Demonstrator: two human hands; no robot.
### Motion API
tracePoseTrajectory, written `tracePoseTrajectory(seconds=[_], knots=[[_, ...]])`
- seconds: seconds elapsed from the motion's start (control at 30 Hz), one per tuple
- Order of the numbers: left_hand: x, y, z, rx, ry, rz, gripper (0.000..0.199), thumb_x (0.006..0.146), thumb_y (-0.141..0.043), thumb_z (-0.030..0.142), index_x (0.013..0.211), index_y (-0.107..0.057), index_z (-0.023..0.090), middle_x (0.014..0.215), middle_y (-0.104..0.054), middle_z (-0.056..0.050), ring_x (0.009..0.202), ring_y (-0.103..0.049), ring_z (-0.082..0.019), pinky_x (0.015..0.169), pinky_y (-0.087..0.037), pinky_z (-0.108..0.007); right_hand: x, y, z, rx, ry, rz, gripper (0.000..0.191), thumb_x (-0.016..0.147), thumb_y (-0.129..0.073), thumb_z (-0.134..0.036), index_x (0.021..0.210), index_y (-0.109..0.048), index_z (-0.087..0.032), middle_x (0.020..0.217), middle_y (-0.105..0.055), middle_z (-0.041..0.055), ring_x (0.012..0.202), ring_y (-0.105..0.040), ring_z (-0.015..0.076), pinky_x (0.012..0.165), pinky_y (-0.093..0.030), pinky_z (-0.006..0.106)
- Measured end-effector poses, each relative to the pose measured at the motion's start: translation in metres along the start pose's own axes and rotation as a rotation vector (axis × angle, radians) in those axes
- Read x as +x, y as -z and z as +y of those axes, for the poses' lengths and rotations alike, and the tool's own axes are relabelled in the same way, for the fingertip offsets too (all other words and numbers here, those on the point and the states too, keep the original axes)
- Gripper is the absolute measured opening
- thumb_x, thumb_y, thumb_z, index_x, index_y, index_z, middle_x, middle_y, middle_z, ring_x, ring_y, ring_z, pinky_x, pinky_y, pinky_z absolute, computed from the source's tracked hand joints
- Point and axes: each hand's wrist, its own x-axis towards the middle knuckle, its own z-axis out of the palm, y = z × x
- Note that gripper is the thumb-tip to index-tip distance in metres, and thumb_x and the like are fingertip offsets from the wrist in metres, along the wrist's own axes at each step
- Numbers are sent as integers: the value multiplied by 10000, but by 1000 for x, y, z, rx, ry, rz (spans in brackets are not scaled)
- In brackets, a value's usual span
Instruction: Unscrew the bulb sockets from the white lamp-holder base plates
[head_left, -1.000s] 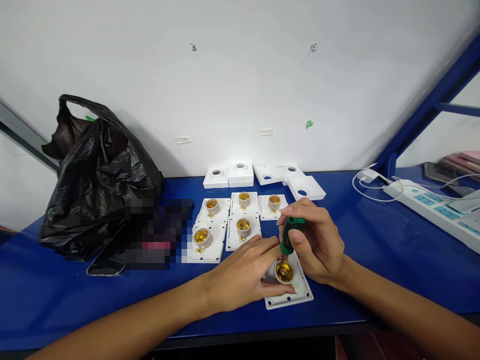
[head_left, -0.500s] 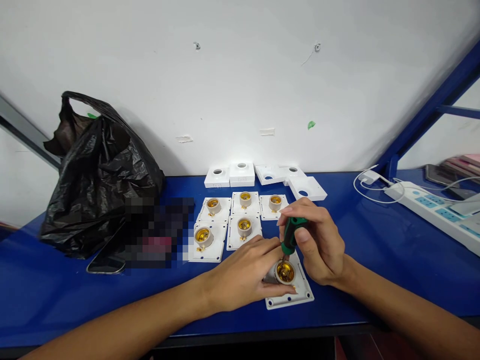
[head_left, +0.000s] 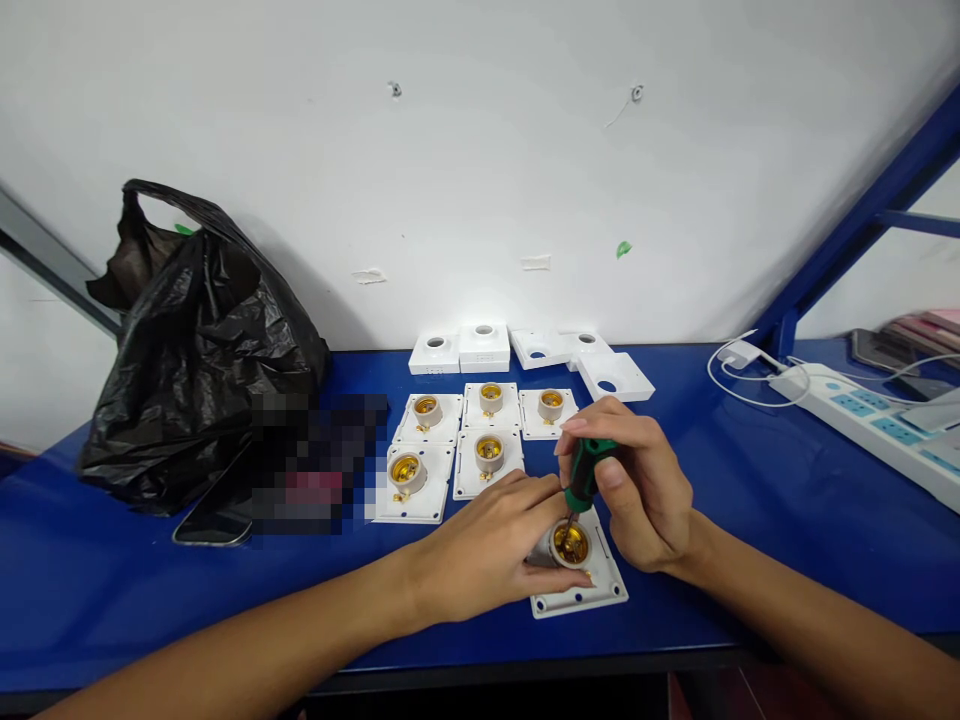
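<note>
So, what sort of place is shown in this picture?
Probably a workbench for electrical parts: a green-and-black screwdriver in the right hand, square white plates with round gold-lined sockets, and a white power strip on a blue tabletop.

Near the front edge of the counter point(head_left: 750, 520) lies a lamp socket point(head_left: 571, 546), a screwdriver point(head_left: 583, 485) reaching into its mouth. Behind and left of it, five other lamp sockets point(head_left: 489, 460) sit in two rows, three behind two. Beyond those, covers point(head_left: 484, 359) lie near the wall point(head_left: 487, 190). A plastic bag point(head_left: 214, 350) stands left, a smartphone point(head_left: 212, 520) just before it; a power strip point(head_left: 879, 414) lies right.
</note>
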Motion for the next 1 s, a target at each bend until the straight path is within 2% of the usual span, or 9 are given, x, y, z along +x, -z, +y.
tracePoseTrajectory(seconds=[0.27,0.37,0.47,0.57,0.67,0.77,0.83,0.9,1.0], knots=[[-1,-2,-2,11,3,-8,526,930,-922,426,1298,-625,195,1213,-733,-88,1108,-724,-304,969,-579,-416,-2,-2,1,43,-43,8,344,1143,-471,-229,1460,-606,-234,1065,-648,71,924,-657,218,788,-582,411],[-1,-2,-2,1,21,-13,502,935,-910,456,1262,-646,180,1224,-734,-101,1109,-727,-315,984,-582,-433,-5,-1,0,110,-133,-33,348,1162,-465,-274,1497,-558,-275,1140,-657,74,952,-660,214,765,-576,390],[-1,-2,-2,-29,25,-21,499,943,-902,445,1274,-654,166,1308,-717,-129,1192,-710,-335,1044,-571,-448,-6,1,-1,168,-232,-82,383,1160,-484,-269,1538,-480,-329,1254,-656,73,973,-663,202,753,-561,372],[-1,-1,-1,-47,24,-17,490,938,-914,412,1278,-655,172,1263,-730,-111,1183,-717,-330,1031,-578,-439,-2,1,-1,146,-179,-104,421,1107,-610,-284,1514,-513,-328,1191,-653,57,992,-648,217,795,-551,388],[-2,-1,-1,-31,42,-21,466,946,-906,431,1260,-655,197,1220,-739,-87,1135,-733,-319,1000,-591,-432,5,1,-5,110,-124,-62,444,1048,-714,-250,1465,-590,-337,1084,-657,27,979,-641,212,839,-544,385],[-3,-1,-2,-11,45,-31,472,974,-866,485,1268,-639,194,1268,-727,-108,1184,-720,-331,1043,-579,-449,10,3,-10,266,-353,-107,313,1128,-584,-263,1424,-637,-349,1156,-715,37,1048,-688,200,880,-560,368],[-3,-1,-3,1,37,-34,468,988,-840,512,1246,-638,178,1271,-724,-125,1196,-716,-342,1052,-575,-459,11,5,-12,420,-473,-143,279,1145,-565,-351,1410,-653,-343,1193,-733,39,1046,-705,188,878,-568,347],[-3,-1,-2,13,25,-31,473,996,-823,526,1236,-631,166,1256,-725,-131,1176,-721,-342,1038,-578,-460,13,7,-11,483,-493,-106,275,1089,-683,-387,1360,-686,-339,1144,-729,15,1003,-691,165,857,-555,308],[-3,0,-1,15,23,-28,452,989,-833,514,1197,-622,172,1213,-728,-114,1144,-730,-326,1027,-581,-441,17,10,-6,591,-533,-62,226,1042,-763,-302,1265,-733,-329,1095,-730,-7,1000,-677,139,873,-529,273]])
